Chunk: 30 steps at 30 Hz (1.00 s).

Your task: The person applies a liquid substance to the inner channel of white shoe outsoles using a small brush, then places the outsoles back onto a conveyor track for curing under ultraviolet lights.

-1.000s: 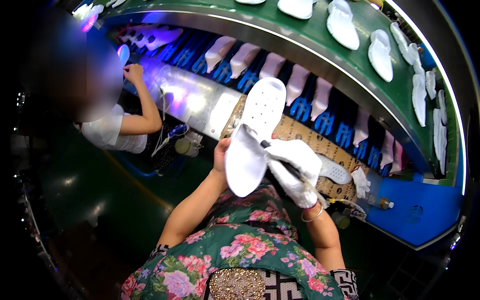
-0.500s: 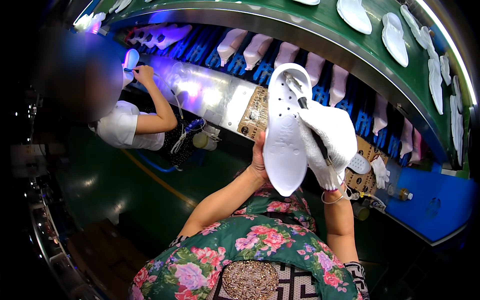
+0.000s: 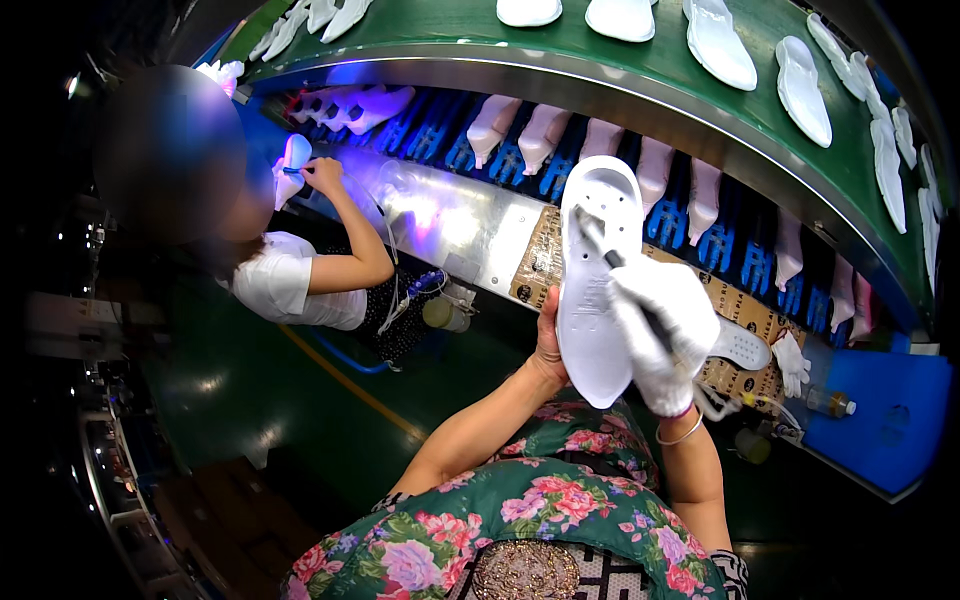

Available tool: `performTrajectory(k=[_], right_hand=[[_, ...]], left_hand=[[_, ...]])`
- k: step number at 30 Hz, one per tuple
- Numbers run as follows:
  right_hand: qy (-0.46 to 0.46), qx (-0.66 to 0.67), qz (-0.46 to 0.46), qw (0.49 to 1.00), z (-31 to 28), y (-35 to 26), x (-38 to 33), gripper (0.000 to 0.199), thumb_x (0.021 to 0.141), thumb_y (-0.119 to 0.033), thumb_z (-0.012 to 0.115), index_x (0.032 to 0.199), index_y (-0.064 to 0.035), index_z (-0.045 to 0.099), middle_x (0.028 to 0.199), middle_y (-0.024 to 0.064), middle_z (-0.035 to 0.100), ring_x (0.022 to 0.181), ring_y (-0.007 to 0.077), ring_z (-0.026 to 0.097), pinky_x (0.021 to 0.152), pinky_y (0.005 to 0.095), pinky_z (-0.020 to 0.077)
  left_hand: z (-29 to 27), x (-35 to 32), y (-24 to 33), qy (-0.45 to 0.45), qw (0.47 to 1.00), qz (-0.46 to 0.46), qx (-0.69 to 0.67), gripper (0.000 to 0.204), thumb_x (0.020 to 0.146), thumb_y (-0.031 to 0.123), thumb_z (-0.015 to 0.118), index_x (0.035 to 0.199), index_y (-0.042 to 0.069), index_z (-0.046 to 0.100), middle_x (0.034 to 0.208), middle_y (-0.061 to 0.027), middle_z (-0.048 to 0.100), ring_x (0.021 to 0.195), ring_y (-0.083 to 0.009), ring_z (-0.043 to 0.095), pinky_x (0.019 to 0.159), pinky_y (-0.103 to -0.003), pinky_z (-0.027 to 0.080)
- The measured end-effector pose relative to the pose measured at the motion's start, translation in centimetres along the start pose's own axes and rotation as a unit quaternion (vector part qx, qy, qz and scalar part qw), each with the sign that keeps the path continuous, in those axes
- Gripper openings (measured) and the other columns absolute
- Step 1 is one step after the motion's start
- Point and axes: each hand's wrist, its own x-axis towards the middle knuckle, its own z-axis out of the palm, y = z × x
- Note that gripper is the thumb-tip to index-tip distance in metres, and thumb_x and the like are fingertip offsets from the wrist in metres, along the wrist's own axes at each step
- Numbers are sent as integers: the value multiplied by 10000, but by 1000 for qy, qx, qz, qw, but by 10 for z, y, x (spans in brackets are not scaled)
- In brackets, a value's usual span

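Gripping a white shoe sole (image 3: pixel 597 290) from behind, the bare left hand (image 3: pixel 548 345) holds it upright in front of the person's chest, its hollowed inner face turned toward the camera and its heel end lowest, just above the floral blouse (image 3: pixel 520 510). The right hand (image 3: pixel 662 330), in a white glove with a thin bangle at the wrist, is closed around a slim dark brush (image 3: pixel 622 282) whose tip rests inside the sole near its upper end. Just beside the gloved hand, another white sole (image 3: pixel 742 345) lies on a brown cardboard sheet (image 3: pixel 740 305) spread over the bench edge, with a spare white glove (image 3: pixel 793 362) next to it. A small plastic bottle (image 3: pixel 828 402) lies near the blue box (image 3: pixel 880 420) at the right. Behind the held sole runs a row of pale shoe lasts (image 3: pixel 545 135) on blue racks, and above them a curved green conveyor belt (image 3: pixel 640 60) carries more white soles (image 3: pixel 718 42), spaced well apart. To the left, a co-worker in a white shirt (image 3: pixel 285 290) sits at the same metal bench (image 3: pixel 450 215) under violet light, a hand (image 3: pixel 322 175) raised to a small pale piece (image 3: pixel 296 155). The green floor (image 3: pixel 300 400) below shows a yellow line.
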Motion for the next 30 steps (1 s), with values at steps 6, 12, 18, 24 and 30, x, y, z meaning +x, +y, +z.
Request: performTrajectory(k=[6, 12, 18, 24, 30], right_hand=[[-25, 108, 41, 993, 4, 2, -6, 200, 760, -40, 774, 958, -68, 760, 920, 94, 737, 848, 223, 699, 795, 325, 542], [-12, -16, -58, 998, 14, -8, -15, 224, 736, -23, 776, 946, -98, 758, 942, 98, 729, 859, 272, 693, 791, 356, 534], [-13, 119, 36, 992, 16, 1, -18, 157, 746, -40, 782, 899, -66, 756, 910, 91, 734, 834, 235, 703, 751, 347, 544], [-52, 15, -73, 996, 21, -13, -24, 211, 719, -22, 795, 913, -94, 756, 886, 76, 722, 815, 239, 692, 756, 349, 534], [-55, 110, 31, 992, 15, 7, -29, 232, 762, -77, 771, 988, -126, 759, 927, 63, 731, 855, 255, 694, 767, 359, 538]], left_hand=[[23, 4, 16, -52, 998, 32, 22, 1119, 761, 825, 554, 1564, 122, 217, 1534, -154, 382, 1385, -321, 422, 1148, -485, 373], [28, 7, 27, -38, 990, 82, 106, 1073, 805, 862, 421, 1566, 135, 211, 1514, -138, 404, 1319, -341, 483, 1099, -513, 416], [23, 15, 33, -94, 993, 72, -2, 1074, 774, 830, 531, 1552, 149, 241, 1464, -132, 441, 1275, -348, 514, 1055, -525, 462], [20, 25, 37, -172, 981, 62, -59, 1074, 791, 841, 489, 1538, 105, 261, 1474, -136, 437, 1187, -345, 567, 975, -557, 507], [23, 30, 42, -113, 989, 85, -41, 1101, 744, 870, 517, 1483, 77, 327, 1353, -80, 521, 1095, -339, 608, 837, -583, 572]])
